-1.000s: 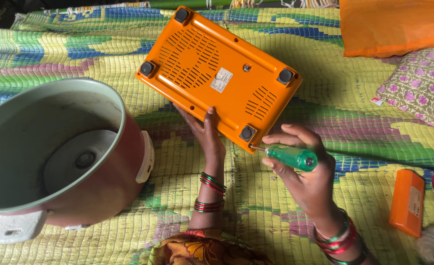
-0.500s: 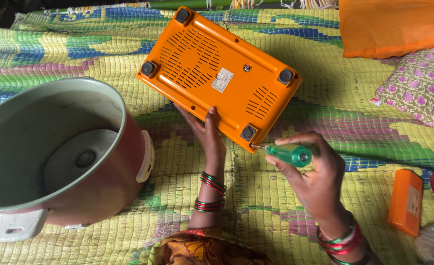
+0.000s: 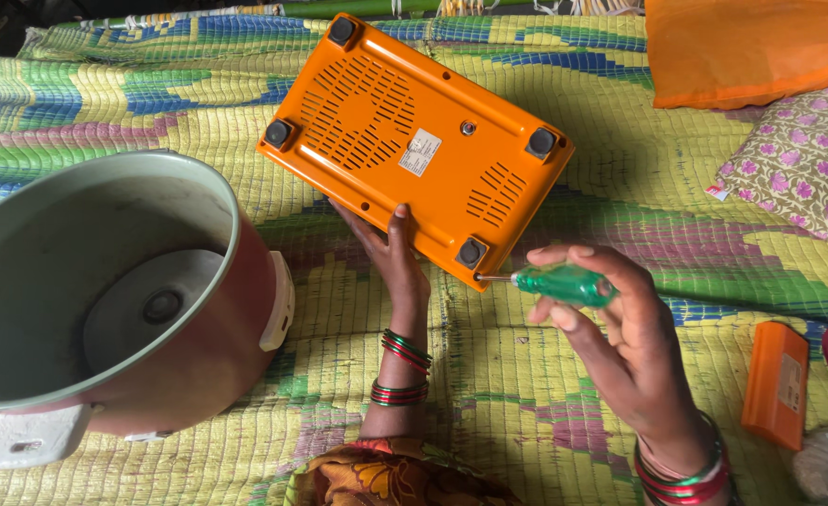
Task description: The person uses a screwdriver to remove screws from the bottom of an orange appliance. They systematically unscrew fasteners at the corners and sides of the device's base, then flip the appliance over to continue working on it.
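Head view: the orange box [image 3: 416,141] lies upside down near the mat's [image 3: 526,412] far edge. The left hand [image 3: 390,248] presses its near side, fingers flat. The right hand [image 3: 611,328] pinches a green screwdriver [image 3: 562,283], tip at the box's near corner. The screw is hidden, so progress is unclear.

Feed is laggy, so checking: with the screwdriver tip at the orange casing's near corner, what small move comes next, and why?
Probably seat the tip and start turning. The right hand holds the green screwdriver with its tip at the orange casing beside a corner foot, while the left hand braces the edge.
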